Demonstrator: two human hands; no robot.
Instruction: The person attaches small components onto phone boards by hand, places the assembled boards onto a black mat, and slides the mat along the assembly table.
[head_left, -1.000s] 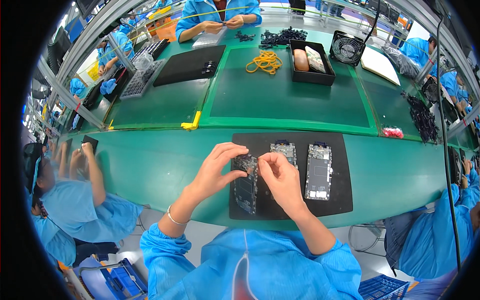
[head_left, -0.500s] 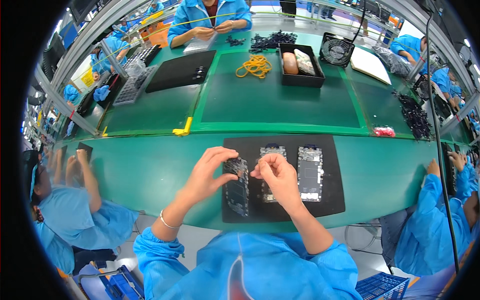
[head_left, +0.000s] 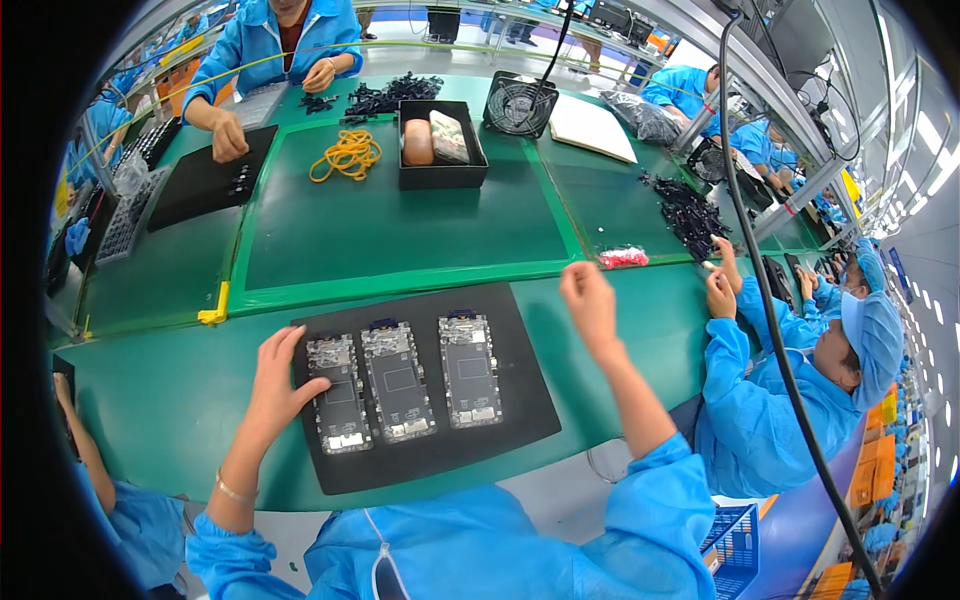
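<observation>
Three phone-sized circuit boards lie flat on a black mat (head_left: 525,410): a left board (head_left: 341,405), a middle board (head_left: 398,385) and a right board (head_left: 470,375). My left hand (head_left: 274,385) is at the left board, fingers and thumb spread apart. Its thumb tip is over the board's left edge, its fingertips by the upper left corner. Beyond the mat's right side my right hand (head_left: 590,305) is raised over the green table, its fingers curled together. Whether something small is between them is hidden. A pile of small red and white pieces (head_left: 623,258) lies just past it.
Across the table are a black box (head_left: 442,178) with two objects inside, yellow bands (head_left: 345,155), a fan (head_left: 520,105) and a heap of dark parts (head_left: 690,215). A black cable (head_left: 770,330) hangs at the right. Co-workers sit opposite and on both sides.
The left board, held tilted before, now lies flat on the mat, and my left hand has opened. My right hand has left the boards for the right. The view has turned right.
</observation>
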